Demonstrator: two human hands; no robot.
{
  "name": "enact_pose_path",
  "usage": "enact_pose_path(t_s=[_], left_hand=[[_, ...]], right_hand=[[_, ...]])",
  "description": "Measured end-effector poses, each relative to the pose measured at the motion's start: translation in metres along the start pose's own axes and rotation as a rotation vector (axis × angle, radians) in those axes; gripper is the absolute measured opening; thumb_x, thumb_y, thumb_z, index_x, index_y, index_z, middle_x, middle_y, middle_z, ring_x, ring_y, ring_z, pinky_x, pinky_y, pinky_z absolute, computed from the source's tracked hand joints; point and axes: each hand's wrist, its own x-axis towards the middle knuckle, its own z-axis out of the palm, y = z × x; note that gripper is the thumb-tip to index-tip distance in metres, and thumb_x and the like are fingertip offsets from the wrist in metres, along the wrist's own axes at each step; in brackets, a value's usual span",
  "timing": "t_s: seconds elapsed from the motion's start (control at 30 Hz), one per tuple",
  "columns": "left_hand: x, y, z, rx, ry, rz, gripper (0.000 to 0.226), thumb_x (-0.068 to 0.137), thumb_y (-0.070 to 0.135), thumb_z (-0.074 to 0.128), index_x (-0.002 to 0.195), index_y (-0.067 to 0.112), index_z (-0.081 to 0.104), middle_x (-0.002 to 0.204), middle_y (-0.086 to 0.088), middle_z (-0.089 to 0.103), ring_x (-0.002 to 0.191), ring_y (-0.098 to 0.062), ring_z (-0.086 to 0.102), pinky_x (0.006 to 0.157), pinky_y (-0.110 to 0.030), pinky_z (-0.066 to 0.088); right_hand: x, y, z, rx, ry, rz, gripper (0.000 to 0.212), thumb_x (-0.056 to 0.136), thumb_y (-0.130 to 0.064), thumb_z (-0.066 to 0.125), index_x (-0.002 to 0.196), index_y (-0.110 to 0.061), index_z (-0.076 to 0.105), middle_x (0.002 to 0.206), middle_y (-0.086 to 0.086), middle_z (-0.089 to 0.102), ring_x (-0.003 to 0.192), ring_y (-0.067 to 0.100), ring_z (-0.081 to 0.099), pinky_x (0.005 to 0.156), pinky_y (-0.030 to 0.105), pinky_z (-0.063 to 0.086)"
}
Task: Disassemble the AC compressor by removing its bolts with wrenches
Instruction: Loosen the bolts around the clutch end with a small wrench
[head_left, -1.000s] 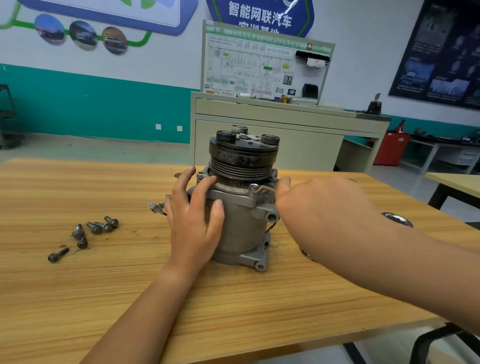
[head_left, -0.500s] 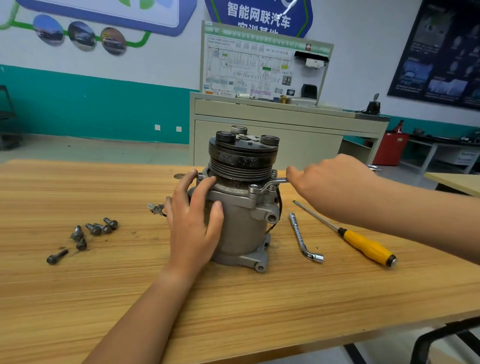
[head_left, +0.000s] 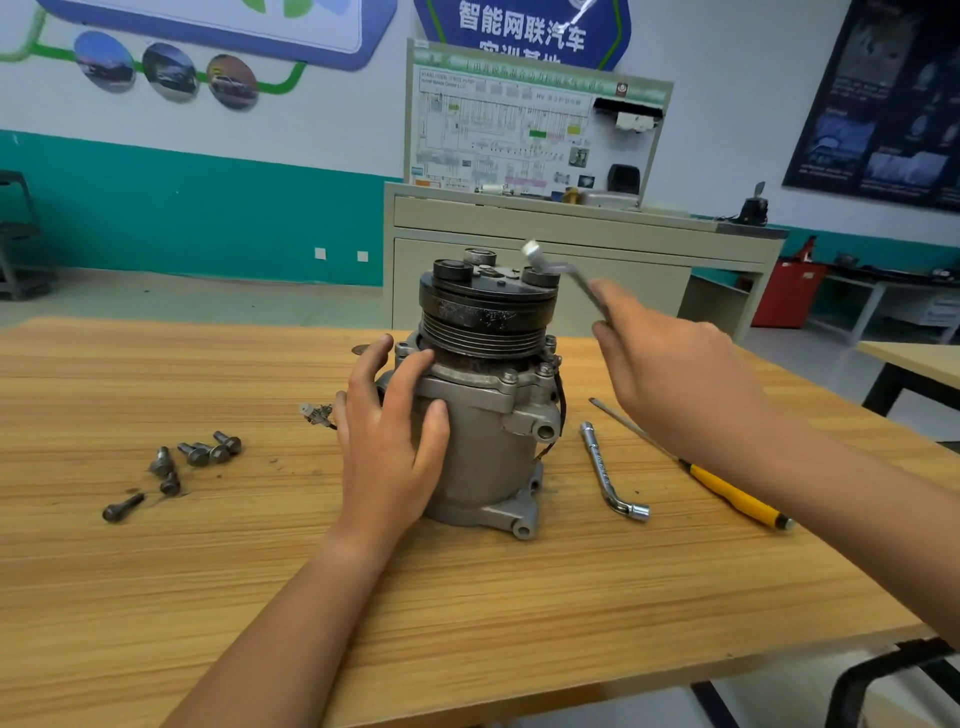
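Observation:
The AC compressor (head_left: 493, 447) stands upright on the wooden table (head_left: 208, 597), its black pulley on top. My left hand (head_left: 387, 436) rests on its grey body with fingers spread. My right hand (head_left: 670, 374) grips a bent L-shaped wrench (head_left: 556, 270) and holds it lifted beside the pulley's right side, clear of the bolts. Several bolts (head_left: 545, 369) sit in the flange under the pulley. Several removed bolts (head_left: 192, 457) lie on the table to the left.
A second L-shaped socket wrench (head_left: 610, 475) and a yellow-handled screwdriver (head_left: 727, 493) lie to the right of the compressor. A small connector (head_left: 314, 413) lies left of it. A beige training bench (head_left: 571, 223) stands behind the table.
My right hand has lifted the wrench off the flange bolt and raised it up beside the pulley. My left hand has stayed on the compressor body.

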Motion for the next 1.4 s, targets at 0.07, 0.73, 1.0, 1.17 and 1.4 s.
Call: enact_pose_path(t_s=[0.07,0.73,1.0,1.17,1.4], left_hand=[[0.0,0.001,0.0,-0.006,-0.004,-0.005,0.046,0.086,0.034,0.038,0.125,0.015,0.053,0.142,-0.01,0.034,0.127,0.001,0.022,0.106,-0.052,0.029],[0.0,0.0,0.001,-0.018,-0.004,0.007,0.04,0.086,0.032,0.041,0.123,0.018,0.051,0.143,-0.011,0.031,0.129,-0.019,0.033,0.101,-0.058,0.034],[-0.001,0.001,0.0,0.002,-0.015,-0.007,0.045,0.086,0.034,0.04,0.126,0.016,0.053,0.144,-0.011,0.031,0.128,-0.013,0.031,0.104,-0.053,0.031],[0.001,0.001,0.0,-0.023,-0.004,-0.008,0.045,0.087,0.032,0.039,0.124,0.013,0.056,0.14,-0.005,0.033,0.126,-0.012,0.032,0.105,-0.054,0.031],[0.005,-0.002,0.0,-0.089,0.034,0.012,0.036,0.093,0.031,0.036,0.121,0.019,0.056,0.129,0.004,0.037,0.118,0.021,0.025,0.099,-0.062,0.034]], right_hand=[[-0.01,-0.009,-0.011,-0.086,-0.201,0.02,0.025,0.093,-0.016,0.045,0.118,-0.015,0.045,0.051,-0.006,0.039,0.04,0.016,0.033,0.04,0.023,0.024],[0.0,-0.049,-0.042,-0.486,-0.636,-0.287,0.048,0.088,0.01,0.038,0.135,0.006,0.031,0.066,-0.003,0.029,0.048,0.01,0.023,0.039,0.026,0.024],[0.004,-0.01,-0.019,-0.584,-0.497,-0.354,0.051,0.092,0.0,0.035,0.14,0.001,0.015,0.06,0.003,0.024,0.045,0.017,0.025,0.039,0.027,0.02],[0.018,0.014,0.013,-0.443,-0.392,-0.316,0.029,0.094,-0.006,0.039,0.123,-0.008,0.035,0.092,0.007,0.054,0.076,0.022,0.053,0.067,0.028,0.038],[0.003,0.04,0.035,0.056,0.114,-0.102,0.031,0.091,-0.009,0.049,0.118,0.002,0.059,0.068,0.018,0.06,0.053,0.031,0.055,0.047,0.036,0.048]])
